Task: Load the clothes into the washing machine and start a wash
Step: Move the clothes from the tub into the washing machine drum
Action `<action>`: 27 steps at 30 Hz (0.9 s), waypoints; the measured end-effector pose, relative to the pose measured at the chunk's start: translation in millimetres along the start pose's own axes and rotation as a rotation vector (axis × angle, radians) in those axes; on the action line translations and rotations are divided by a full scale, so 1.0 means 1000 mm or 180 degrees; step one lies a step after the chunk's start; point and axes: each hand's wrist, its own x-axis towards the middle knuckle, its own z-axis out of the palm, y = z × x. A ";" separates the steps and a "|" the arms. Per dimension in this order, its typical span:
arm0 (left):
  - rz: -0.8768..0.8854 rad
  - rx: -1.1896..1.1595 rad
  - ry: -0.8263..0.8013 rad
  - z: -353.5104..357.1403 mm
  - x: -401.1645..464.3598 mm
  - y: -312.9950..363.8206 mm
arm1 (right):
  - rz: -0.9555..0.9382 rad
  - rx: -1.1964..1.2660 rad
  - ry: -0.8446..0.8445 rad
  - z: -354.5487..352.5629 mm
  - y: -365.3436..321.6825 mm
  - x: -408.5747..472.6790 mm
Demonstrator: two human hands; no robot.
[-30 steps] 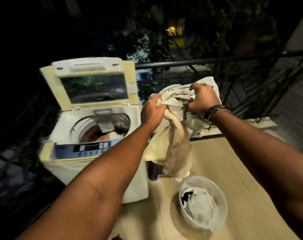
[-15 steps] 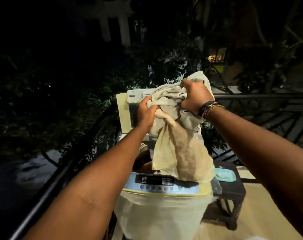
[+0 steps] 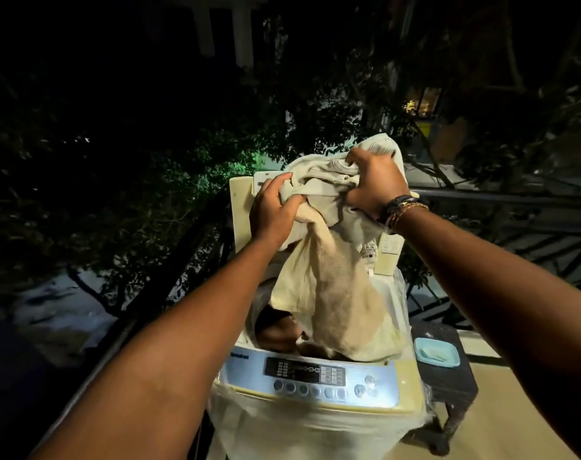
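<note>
Centrally in the frame, both hands grip a bundle of pale cream and beige soft, rumpled cloth garments [image 3: 329, 260] above the open tub of a white top-loading washing machine [image 3: 315, 423]. The left hand [image 3: 276, 210] has its fingers curled into the bundle's left edge, and the right hand [image 3: 375, 184], with dark beaded bracelets [image 3: 402, 210] round its wrist, clamps a fistful of fabric at the top. From the two grips the cloth hangs in loose folds, its lower end draping over the tub's right rim and down to the front edge of the opening. One layer looks like coarse towelling; the upper one is smoother, with stitched seams.

Inside the round tub [image 3: 279, 330] lies something brownish, too dark to name. The machine's yellowed plastic lid [image 3: 241, 207] stands upright behind the hands. Along the front runs a pale blue, glossy control panel [image 3: 312, 376] with a dark display and a row of round buttons. A thin, clear plastic sheet appears to wrap the machine's body.

At the lower right, just beside the machine, a dark woven stool [image 3: 448, 386] carries a small light blue rectangular plastic dish [image 3: 436, 351] with something pale in it. A dark metal railing [image 3: 501, 197] crosses the right of the frame, with dim foliage beyond.
</note>
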 end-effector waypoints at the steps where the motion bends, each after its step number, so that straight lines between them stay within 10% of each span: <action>1: 0.0142 0.0040 -0.0064 0.001 0.004 0.000 | -0.0044 -0.0012 0.0050 -0.001 0.002 0.006; 9: 0.0793 0.0491 -0.0243 0.005 0.032 0.005 | -0.0070 0.0527 0.0664 -0.006 0.005 0.041; 27: 0.0582 0.0739 0.0084 0.034 -0.003 -0.042 | -0.0151 0.0622 0.0251 0.032 0.026 0.016</action>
